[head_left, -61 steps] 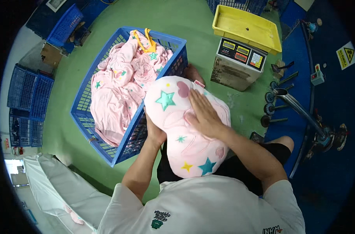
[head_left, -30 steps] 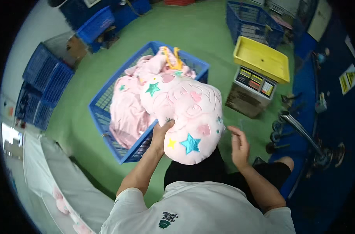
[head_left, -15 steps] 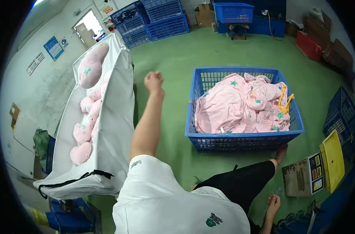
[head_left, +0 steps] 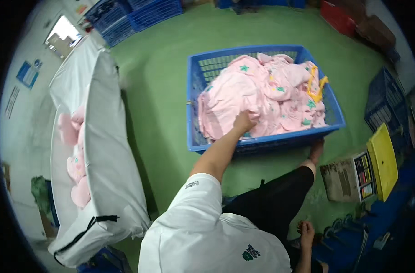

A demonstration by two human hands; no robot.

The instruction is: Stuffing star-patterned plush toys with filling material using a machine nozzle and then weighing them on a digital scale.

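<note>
My left hand [head_left: 245, 122] reaches into a large blue plastic basket [head_left: 266, 144], its fingers curled on pink fabric [head_left: 230, 102] printed with green stars. The hand is slightly blurred, and its fingertips partly disappear against the cloth. A bunched heap of this fabric fills the basket, with a yellow strap [head_left: 314, 86] over its right side. Low at my right side, my right hand [head_left: 306, 234] hangs with its fingers curled in, apart from the basket; I make out nothing in it. To the left, stuffed pink pieces [head_left: 81, 192] lie inside a long white fabric bin [head_left: 109, 136].
Stacked blue crates [head_left: 139, 18] stand at the far left. On the right are a box with a yellow lid [head_left: 383, 161], another blue crate [head_left: 389, 109] and a wheeled blue base [head_left: 353, 232]. Green floor [head_left: 157, 77] runs between bin and basket.
My left hand has come from beside the white bin across to the fabric in the basket. A long pink stuffed piece, earlier above the bin, is now down inside it. The view has shifted.
</note>
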